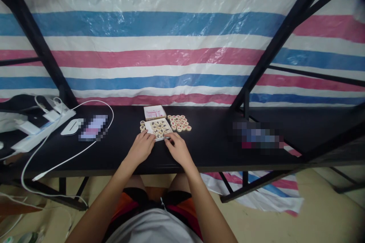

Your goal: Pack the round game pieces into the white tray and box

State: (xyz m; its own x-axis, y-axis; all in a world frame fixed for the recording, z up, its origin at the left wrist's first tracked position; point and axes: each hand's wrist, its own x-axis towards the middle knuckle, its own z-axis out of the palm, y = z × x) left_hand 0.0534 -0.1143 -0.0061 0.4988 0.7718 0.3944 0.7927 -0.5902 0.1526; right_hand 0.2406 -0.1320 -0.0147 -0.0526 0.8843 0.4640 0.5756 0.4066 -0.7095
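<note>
A shallow white box (151, 124) lies on the dark table in front of me, with rows of round black-lettered xiangqi pieces (160, 125) in it. My left hand (143, 145) rests at the box's front left, its fingers stretched over the edge and near the pieces. At the front right corner, my right hand (177, 147) has its thumb and forefinger close together at a piece by the rim; the fingertips partly hide it. Red-lettered xiangqi pieces (179, 122) lie grouped right of the box. A few black-lettered pieces (142, 124) sit along its left side.
Behind the box stands an open box part (154, 112) with pink print inside. Farther left are a blurred phone (93, 127), a white flat device (72, 127), a power strip (42, 131) and a loose white cable (67, 162). A blurred item (256, 134) lies right.
</note>
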